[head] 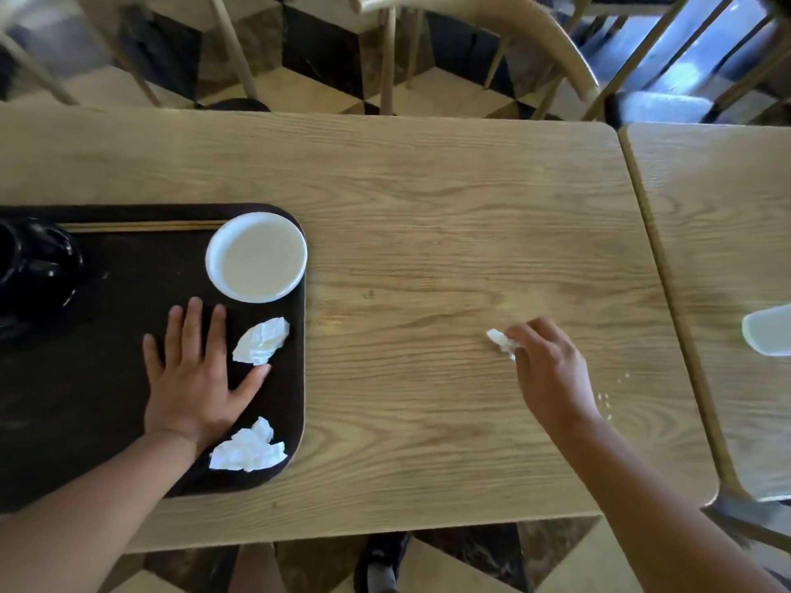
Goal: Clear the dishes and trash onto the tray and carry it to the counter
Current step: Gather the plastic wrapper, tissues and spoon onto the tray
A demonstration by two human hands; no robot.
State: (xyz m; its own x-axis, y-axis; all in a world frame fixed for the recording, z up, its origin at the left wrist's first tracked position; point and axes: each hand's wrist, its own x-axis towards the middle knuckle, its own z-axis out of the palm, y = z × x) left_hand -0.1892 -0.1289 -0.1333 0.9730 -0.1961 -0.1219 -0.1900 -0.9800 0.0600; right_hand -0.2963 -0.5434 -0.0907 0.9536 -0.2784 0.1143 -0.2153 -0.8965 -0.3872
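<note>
A dark tray point(107, 378) lies on the left of the wooden table point(428, 207). On it are a white plate point(256, 256), a pair of chopsticks point(141, 226) along its far edge, a black bowl point(34, 267) at the left, and two crumpled napkins point(262, 340) point(249, 451). My left hand point(194, 378) rests flat and open on the tray between the two napkins. My right hand point(548, 370) is over the table to the right, pinching a small crumpled tissue point(501, 342).
A few white crumbs point(605, 398) lie on the table near my right wrist. A second table point(727, 233) adjoins on the right with a white dish point(768, 336) at the frame edge. Wooden chairs point(471, 32) stand beyond the far side.
</note>
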